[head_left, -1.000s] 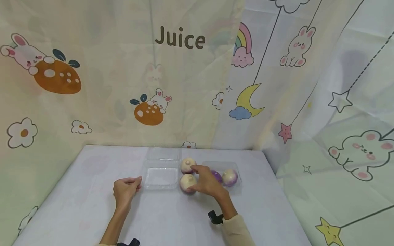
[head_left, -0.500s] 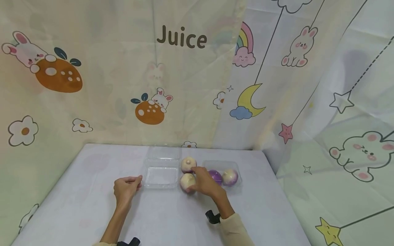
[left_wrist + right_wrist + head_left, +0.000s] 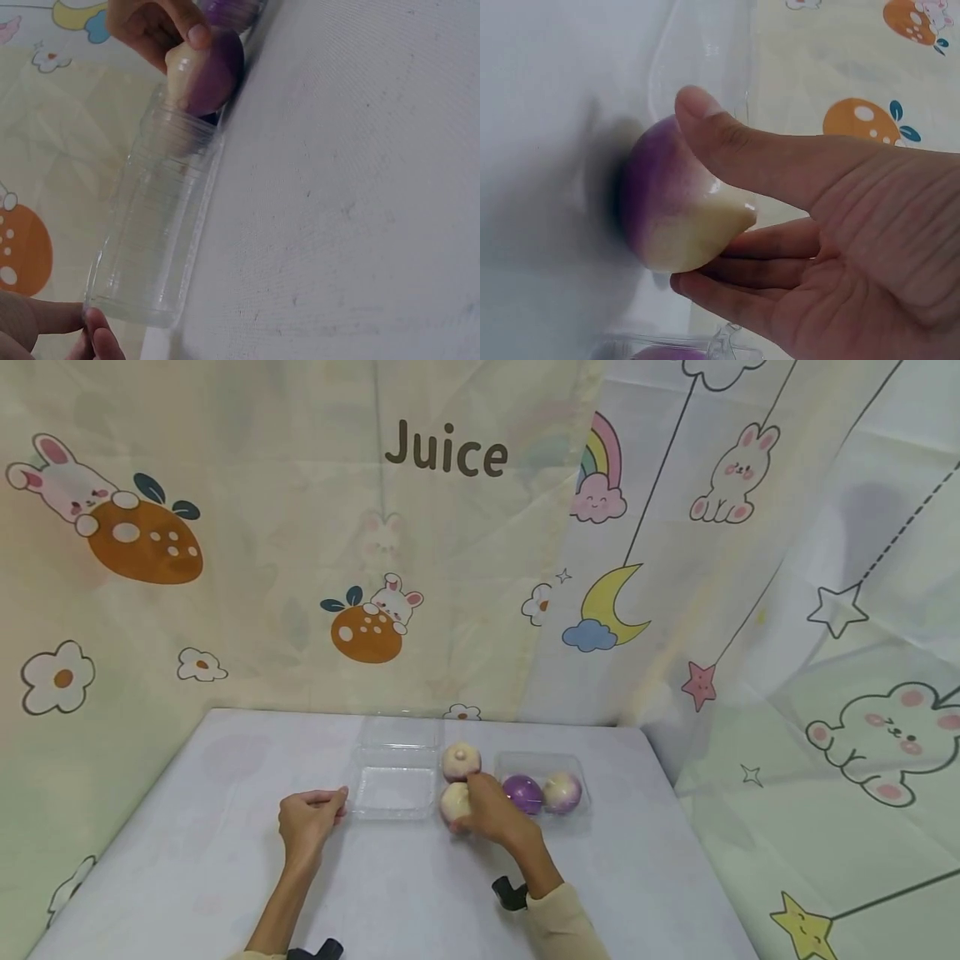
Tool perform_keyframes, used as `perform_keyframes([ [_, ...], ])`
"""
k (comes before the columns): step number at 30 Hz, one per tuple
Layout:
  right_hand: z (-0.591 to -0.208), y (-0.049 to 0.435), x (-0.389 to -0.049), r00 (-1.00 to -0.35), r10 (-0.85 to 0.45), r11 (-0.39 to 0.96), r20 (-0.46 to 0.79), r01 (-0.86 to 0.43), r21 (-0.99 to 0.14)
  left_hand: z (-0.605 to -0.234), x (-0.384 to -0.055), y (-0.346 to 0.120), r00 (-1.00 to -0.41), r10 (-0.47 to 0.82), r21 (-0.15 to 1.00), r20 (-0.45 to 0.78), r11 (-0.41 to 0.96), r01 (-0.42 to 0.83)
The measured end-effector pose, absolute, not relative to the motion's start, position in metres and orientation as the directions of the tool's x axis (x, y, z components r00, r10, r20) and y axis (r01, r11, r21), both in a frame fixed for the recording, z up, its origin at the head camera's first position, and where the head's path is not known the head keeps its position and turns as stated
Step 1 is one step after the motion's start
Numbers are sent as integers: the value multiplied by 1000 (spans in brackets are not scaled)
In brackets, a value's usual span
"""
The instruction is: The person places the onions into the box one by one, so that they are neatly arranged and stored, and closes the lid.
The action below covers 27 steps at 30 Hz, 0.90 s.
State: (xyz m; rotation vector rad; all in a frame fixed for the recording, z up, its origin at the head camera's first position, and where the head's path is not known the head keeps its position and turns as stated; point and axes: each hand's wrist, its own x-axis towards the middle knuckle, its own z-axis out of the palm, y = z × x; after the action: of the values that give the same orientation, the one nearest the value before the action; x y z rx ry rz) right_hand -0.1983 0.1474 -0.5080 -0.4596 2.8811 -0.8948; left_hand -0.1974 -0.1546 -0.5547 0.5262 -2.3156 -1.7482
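Between thumb and fingers my right hand (image 3: 495, 814) grips the nearer of two purple-and-cream onions (image 3: 453, 803). In the right wrist view, the thumb lies across the onion (image 3: 667, 214) on one side and the fingertips on the other, with its purple end down close to the white surface. My left hand (image 3: 303, 827) pinches the left edge of a clear plastic clamshell box (image 3: 396, 792), whose lid lies folded back. The left wrist view shows thumb and finger at the rim of the box (image 3: 150, 247). Another onion (image 3: 460, 760) stands just behind the gripped one.
On the right is a second clear box (image 3: 579, 764) with a purple-side-up onion (image 3: 522, 795) and a cream-topped onion (image 3: 562, 793) in it. The white table (image 3: 405, 893) ends at a printed curtain (image 3: 285, 527) behind.
My right hand has moved slightly left and its fingers have closed onto the nearer onion. This uncovers the purple onion in the right box. The left hand stays at the box edge.
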Motion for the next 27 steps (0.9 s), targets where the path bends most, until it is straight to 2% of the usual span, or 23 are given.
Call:
perform_keyframes([
  [3, -533, 153, -210, -934, -348, 777, 84, -337, -531, -554, -198, -154, -915, -400, 957, -55, 241, -162],
  [6, -539, 155, -212, -923, -363, 769, 130, -375, -517, -553, -199, -153, -914, -403, 958, -56, 235, -162],
  [10, -516, 150, -200, -934, -342, 779, 104, -344, -524, -554, -199, -152, -913, -404, 958, -62, 233, -168],
  [15, -511, 147, -199, -943, -326, 788, 71, -313, -531, -554, -199, -153, -915, -400, 957, -55, 239, -162],
  [21, -555, 158, -219, -926, -352, 784, 140, -373, -497, -553, -199, -153, -916, -396, 957, -63, 237, -168],
  [27, -593, 168, -238, -920, -361, 801, 153, -390, -454, -554, -198, -154, -911, -405, 955, -71, 237, -180],
])
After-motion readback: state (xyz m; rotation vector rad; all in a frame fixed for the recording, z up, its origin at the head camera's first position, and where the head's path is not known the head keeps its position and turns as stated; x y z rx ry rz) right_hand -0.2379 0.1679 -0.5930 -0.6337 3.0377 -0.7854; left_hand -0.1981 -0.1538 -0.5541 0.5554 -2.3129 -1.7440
